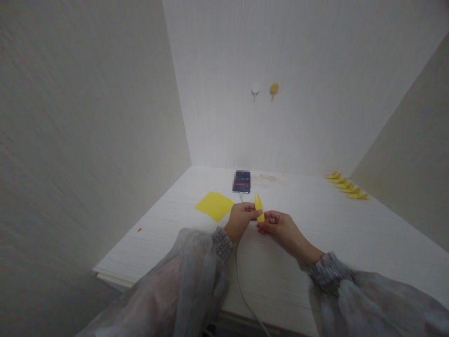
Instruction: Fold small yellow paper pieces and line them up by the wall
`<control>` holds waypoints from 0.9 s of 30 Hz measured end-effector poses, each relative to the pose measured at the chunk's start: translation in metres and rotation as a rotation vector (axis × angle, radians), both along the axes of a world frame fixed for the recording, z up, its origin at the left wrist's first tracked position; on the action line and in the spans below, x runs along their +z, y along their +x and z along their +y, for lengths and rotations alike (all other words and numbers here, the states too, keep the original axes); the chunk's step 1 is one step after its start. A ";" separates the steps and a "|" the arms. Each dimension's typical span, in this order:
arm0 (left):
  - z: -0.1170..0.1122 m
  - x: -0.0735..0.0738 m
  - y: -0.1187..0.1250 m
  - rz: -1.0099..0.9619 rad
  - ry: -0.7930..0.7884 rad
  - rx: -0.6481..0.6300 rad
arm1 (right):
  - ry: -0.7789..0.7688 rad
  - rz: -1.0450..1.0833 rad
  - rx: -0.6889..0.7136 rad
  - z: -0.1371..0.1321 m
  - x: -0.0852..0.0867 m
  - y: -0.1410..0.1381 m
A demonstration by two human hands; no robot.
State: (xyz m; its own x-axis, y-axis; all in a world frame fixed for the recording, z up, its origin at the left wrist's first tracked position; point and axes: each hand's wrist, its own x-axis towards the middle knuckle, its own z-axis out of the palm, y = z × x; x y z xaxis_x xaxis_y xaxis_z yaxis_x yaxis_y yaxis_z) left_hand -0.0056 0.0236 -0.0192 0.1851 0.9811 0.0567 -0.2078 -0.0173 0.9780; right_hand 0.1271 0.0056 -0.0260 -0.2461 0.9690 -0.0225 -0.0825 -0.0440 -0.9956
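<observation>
Between my two hands is a small folded piece of yellow paper (259, 206), held upright with two narrow points at its top. My left hand (242, 217) pinches it from the left, with the thumb across its face. From the right, the fingers of my right hand (278, 224) close on its lower edge. A square of flat yellow paper (214, 206) lies on the table just left of my left hand. At the far right stands a slanting row of several folded yellow paper pieces (347, 186).
A phone (242, 181) lies near the back wall, with a cable (240, 281) running under my hands to the front edge of the white table (168, 224). A white hook (255, 90) and a yellow hook (274, 89) are on the wall. An orange scrap (139, 229) lies at left.
</observation>
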 end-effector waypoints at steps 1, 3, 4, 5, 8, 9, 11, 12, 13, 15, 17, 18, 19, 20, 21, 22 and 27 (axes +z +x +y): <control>0.000 0.001 0.000 -0.006 0.000 0.003 | -0.006 -0.009 0.011 -0.001 0.000 0.001; -0.001 0.003 0.000 -0.027 0.011 0.013 | -0.039 -0.037 0.039 -0.003 0.001 0.002; -0.002 0.003 0.000 -0.038 0.015 0.017 | -0.062 -0.055 0.057 -0.004 0.002 0.003; -0.002 0.003 0.000 -0.045 0.014 0.022 | -0.083 -0.071 0.074 -0.005 0.003 0.003; -0.002 0.003 -0.001 -0.041 -0.008 0.026 | -0.112 -0.101 0.110 -0.006 0.004 0.003; -0.001 0.002 -0.001 -0.038 -0.016 0.028 | -0.113 -0.102 0.112 -0.006 0.005 0.003; -0.001 0.001 0.000 -0.032 -0.022 0.029 | -0.116 -0.099 0.100 -0.006 0.005 0.002; -0.001 0.000 0.000 -0.032 -0.024 0.030 | -0.119 -0.103 0.096 -0.006 0.005 0.001; -0.001 0.000 0.000 -0.031 -0.029 0.033 | -0.123 -0.112 0.095 -0.005 0.005 0.001; -0.001 -0.001 0.001 -0.020 -0.045 0.044 | -0.136 -0.144 0.105 -0.005 0.005 0.000; -0.001 -0.001 0.001 -0.002 -0.058 0.048 | -0.151 -0.181 0.129 -0.005 0.005 0.001; -0.001 -0.001 0.000 0.005 -0.059 0.040 | -0.157 -0.196 0.151 -0.006 0.005 0.002; -0.002 -0.001 0.000 0.007 -0.055 0.025 | -0.161 -0.211 0.183 -0.006 0.006 0.004; -0.002 -0.001 0.000 0.003 -0.050 0.007 | -0.164 -0.220 0.216 -0.006 0.006 0.005; -0.003 -0.001 -0.001 0.000 -0.047 -0.018 | -0.160 -0.224 0.240 -0.006 0.007 0.007; -0.003 -0.001 -0.001 -0.002 -0.047 -0.046 | -0.144 -0.221 0.241 -0.005 0.008 0.009; -0.007 0.001 -0.002 0.028 -0.097 -0.187 | 0.091 -0.112 -0.001 -0.001 0.017 0.014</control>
